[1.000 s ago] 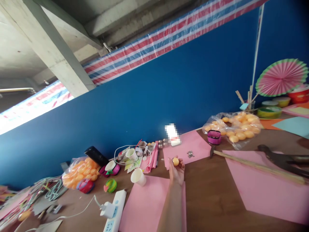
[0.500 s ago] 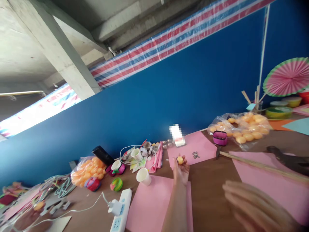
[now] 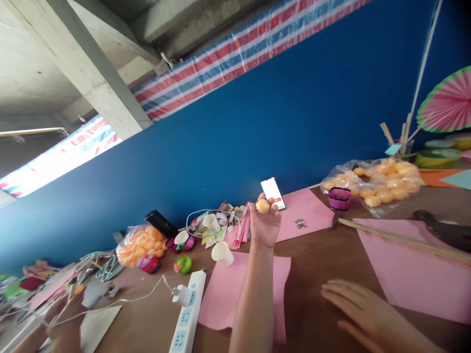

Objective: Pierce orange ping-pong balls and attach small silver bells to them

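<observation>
My left hand (image 3: 265,228) is raised, palm up, over the far part of the table, its fingers curled round a small orange ball (image 3: 262,206). Behind its fingertips, a phone with a lit screen (image 3: 271,189) leans near the blue wall. A pink sheet (image 3: 309,208) beside the hand bears a little heap of shiny metal bits (image 3: 300,223). My right hand (image 3: 355,306) is low over the brown table, fingers stretched out, holding nothing. Under my left forearm lies another pink sheet (image 3: 224,309), and a white paper cup (image 3: 222,253) stands at its far edge.
Clear bags of orange balls (image 3: 386,184) (image 3: 143,245) sit right and left. A hammer (image 3: 397,239) lies on pink paper at right. A white power strip (image 3: 187,314) with a cable is front left. Another person's hands (image 3: 64,318) work at far left.
My left hand has risen and moved away toward the phone, with the ball now at its fingertips. My right hand has shifted a little left and lower. The view has tilted slightly.
</observation>
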A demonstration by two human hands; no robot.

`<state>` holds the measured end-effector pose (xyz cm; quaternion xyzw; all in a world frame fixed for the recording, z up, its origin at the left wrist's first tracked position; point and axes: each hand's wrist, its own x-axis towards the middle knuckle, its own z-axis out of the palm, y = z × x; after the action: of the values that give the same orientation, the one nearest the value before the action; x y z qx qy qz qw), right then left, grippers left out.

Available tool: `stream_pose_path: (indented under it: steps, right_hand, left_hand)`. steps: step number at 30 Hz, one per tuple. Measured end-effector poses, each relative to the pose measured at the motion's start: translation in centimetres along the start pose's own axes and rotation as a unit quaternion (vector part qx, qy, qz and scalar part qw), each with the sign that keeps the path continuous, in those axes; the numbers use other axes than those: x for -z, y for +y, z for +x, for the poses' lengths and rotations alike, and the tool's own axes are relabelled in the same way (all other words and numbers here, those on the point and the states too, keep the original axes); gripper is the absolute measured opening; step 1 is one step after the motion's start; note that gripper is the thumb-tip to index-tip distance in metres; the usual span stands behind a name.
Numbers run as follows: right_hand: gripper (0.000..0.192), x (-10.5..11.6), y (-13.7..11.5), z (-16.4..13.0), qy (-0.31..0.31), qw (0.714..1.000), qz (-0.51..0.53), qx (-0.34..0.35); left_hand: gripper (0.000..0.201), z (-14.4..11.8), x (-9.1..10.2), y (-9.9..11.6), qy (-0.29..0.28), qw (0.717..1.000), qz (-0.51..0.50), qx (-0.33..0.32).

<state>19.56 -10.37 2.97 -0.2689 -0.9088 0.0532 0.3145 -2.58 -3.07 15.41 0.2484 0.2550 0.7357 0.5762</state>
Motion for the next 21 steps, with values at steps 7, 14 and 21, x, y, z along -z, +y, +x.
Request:
stream_pose_path:
  steps: [7, 14, 21]
  right_hand:
    - [0.055, -2.2, -5.0, 4.4, -0.073, 0.989, 0.036, 0.127]
    - [0.012, -2.6, -6.6, 4.4, -0.090, 0.988, 0.096, 0.077]
    - [0.028, -5.9, -7.4, 4.3, -0.046, 0.989, 0.102, 0.098]
  left_hand:
    - [0.041, -0.6, -1.5, 2.5, -0.074, 0.997, -0.030, 0.014]
    - [0.043, -1.4, -2.9, 4.4, -0.067, 0.998, 0.005, 0.006]
    - [0.042, -0.2, -2.7, 3.6, -0.074, 0.997, -0.017, 0.022]
